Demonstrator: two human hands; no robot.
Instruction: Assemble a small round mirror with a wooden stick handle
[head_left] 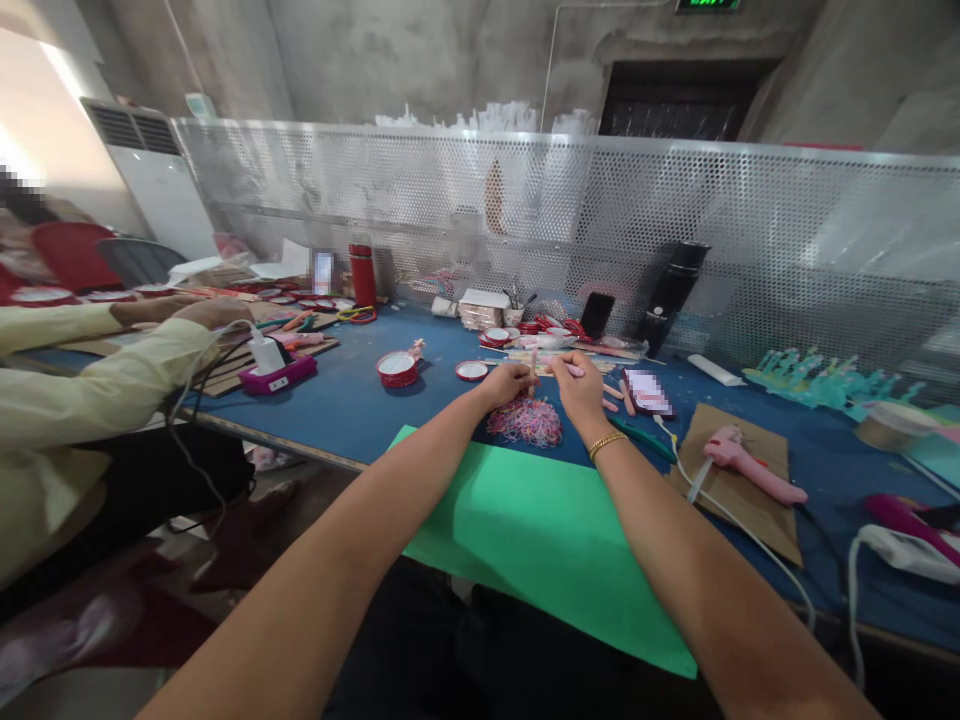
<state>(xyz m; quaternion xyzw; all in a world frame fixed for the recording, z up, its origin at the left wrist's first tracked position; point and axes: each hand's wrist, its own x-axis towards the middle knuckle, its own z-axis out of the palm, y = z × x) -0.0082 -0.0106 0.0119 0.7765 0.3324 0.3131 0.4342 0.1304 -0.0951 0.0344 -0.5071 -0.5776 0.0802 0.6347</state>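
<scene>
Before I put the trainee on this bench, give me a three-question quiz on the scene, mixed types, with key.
1. Multiple choice. What does the pink glue gun lie on?
A. The purple power strip
B. A piece of brown cardboard
C. A phone

2. True or false. The right hand has a gold bracelet at its wrist.

3. Compare. Which is nearer the camera: the pile of multicoloured rubber bands by the left hand, or the green sheet?

Key: 1. B. 2. True. 3. The green sheet.
</scene>
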